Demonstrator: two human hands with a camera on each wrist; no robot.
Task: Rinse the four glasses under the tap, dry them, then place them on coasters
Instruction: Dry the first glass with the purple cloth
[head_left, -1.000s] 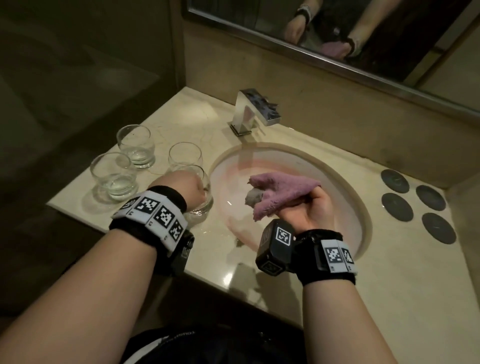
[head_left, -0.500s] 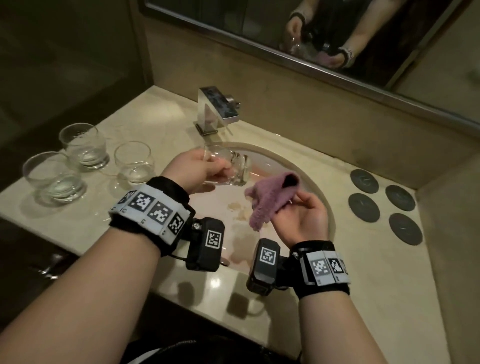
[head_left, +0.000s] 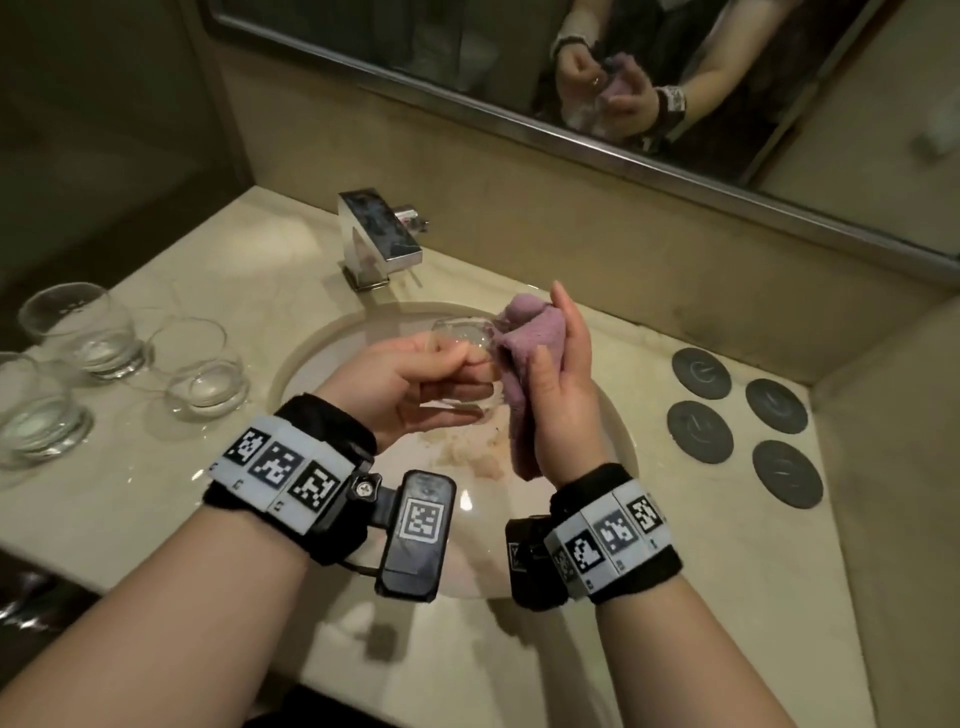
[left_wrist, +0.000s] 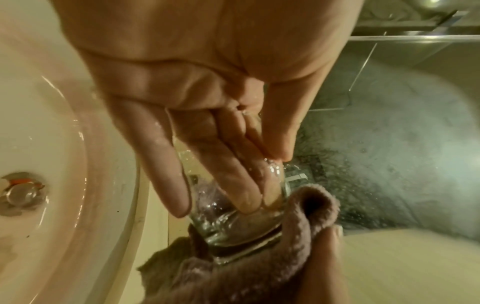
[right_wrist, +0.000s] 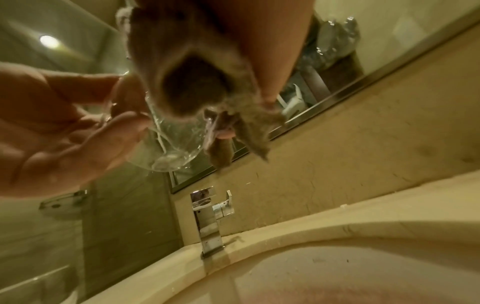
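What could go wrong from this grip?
1. The glass is wet and the left hand holds it sideways above the sink; it could slip and break.
2. The right hand pushing the cloth against the rim could lever it loose.

no words or numbers can be read; the wrist bands (head_left: 283, 467) carry only black-and-white square marker patterns.

I stand in a bathroom: an oval basin (head_left: 311, 364) sunk in a marble counter (head_left: 675, 597), chrome tap (head_left: 379, 239) at twelve o'clock, wall mirror (head_left: 467, 52) above.
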